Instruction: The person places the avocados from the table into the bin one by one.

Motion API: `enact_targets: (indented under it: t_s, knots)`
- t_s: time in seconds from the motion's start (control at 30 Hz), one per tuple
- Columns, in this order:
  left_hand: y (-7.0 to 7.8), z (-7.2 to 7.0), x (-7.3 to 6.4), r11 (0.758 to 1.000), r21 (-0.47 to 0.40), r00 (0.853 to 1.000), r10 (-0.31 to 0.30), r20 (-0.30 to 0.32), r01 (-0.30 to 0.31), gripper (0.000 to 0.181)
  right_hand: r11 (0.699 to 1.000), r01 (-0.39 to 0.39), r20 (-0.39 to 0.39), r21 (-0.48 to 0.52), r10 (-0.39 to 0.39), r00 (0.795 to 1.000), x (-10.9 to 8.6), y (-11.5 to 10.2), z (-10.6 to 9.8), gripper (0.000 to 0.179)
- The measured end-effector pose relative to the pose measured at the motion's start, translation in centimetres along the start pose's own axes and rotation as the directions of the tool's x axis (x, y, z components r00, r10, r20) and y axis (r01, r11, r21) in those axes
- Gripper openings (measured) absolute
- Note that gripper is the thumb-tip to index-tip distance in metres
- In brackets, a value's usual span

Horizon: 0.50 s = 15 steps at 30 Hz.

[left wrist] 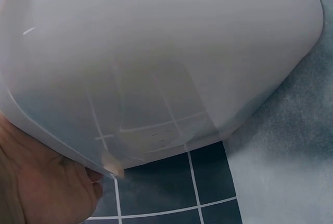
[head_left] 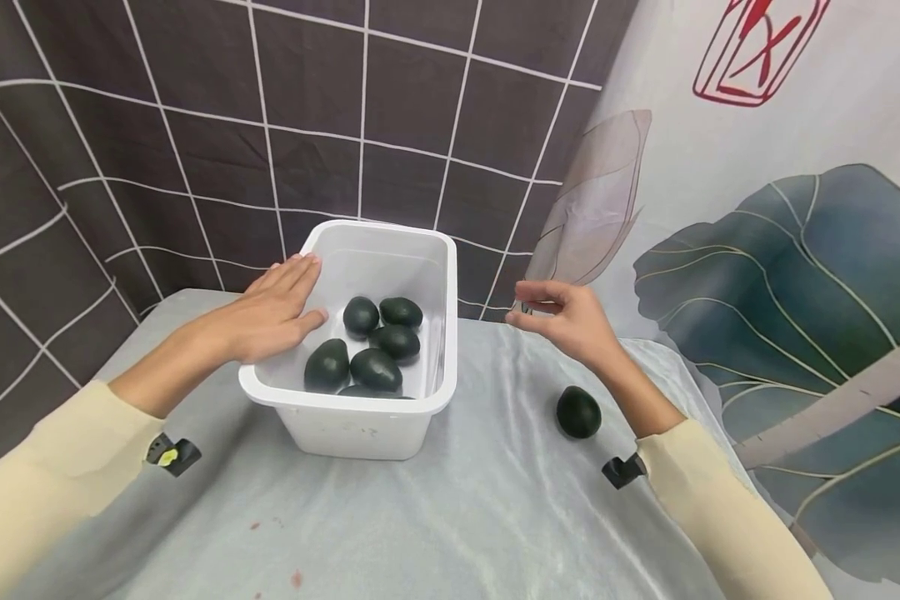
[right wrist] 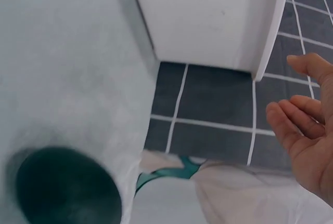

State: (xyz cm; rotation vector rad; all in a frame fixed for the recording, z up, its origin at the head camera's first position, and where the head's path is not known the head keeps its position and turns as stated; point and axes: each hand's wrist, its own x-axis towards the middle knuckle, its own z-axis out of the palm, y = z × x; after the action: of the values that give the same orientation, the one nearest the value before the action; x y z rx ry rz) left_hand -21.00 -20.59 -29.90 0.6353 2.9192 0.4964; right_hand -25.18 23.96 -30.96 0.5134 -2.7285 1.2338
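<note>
A white plastic bin (head_left: 352, 432) stands on the cloth-covered table with several dark green avocados (head_left: 375, 369) lying at its bottom. My left hand (head_left: 273, 315) rests across the bin's left rim, its fingers straight and the thumb reaching over the inside. In the left wrist view, that hand (left wrist: 47, 187) lies against the edge of the bin. My right hand (head_left: 570, 321) hovers to the right of the bin, thumb and fingers apart and loosely bent, with nothing between them. One lone avocado (head_left: 578, 412) sits on the cloth below the right hand, near the wrist.
Light grey-blue cloth (head_left: 420, 525) covers the table. Behind the bin hangs a dark curtain (head_left: 307, 167) with a white grid. To the right, a pale sheet with large printed leaves (head_left: 817, 275) borders the table's edge.
</note>
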Motion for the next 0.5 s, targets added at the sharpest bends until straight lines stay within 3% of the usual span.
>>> enact_targets:
  t_s: [0.5]
  knots:
    - [0.0, 0.2, 0.0, 1.000, 0.000, 1.000, -0.002, -0.003, 0.002, 0.083, 0.993, -0.087, 0.007, -0.077, 0.088, 0.996, -3.1, 3.9, -2.0, 0.054]
